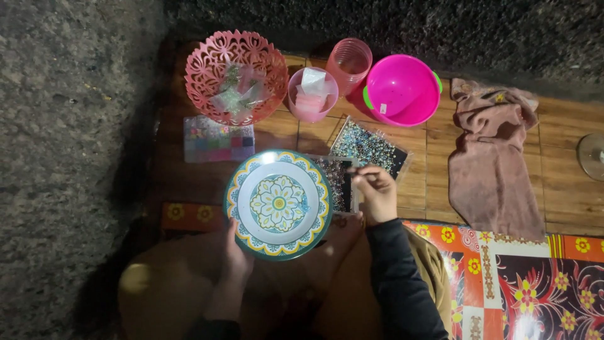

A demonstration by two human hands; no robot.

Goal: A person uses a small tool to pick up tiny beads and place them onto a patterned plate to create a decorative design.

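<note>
My left hand [236, 255] grips the near rim of a round patterned plate [279, 203], yellow and teal with a flower in the middle, held above my lap. My right hand [376, 194] hovers just right of the plate with its fingers pinched together over a clear tray of dark beads [338, 182]. What the fingertips pinch is too small to make out. A second clear tray of pale mixed beads [366, 146] lies just beyond that hand.
A pink openwork basket [236, 75] with small bags, a pink cup [313, 94], a pink tumbler [348, 62] and a magenta bowl [402, 89] line the far side. A compartment bead box [218, 140] lies left; a brown cloth [494, 160] right. Floral mat [522, 283] near right.
</note>
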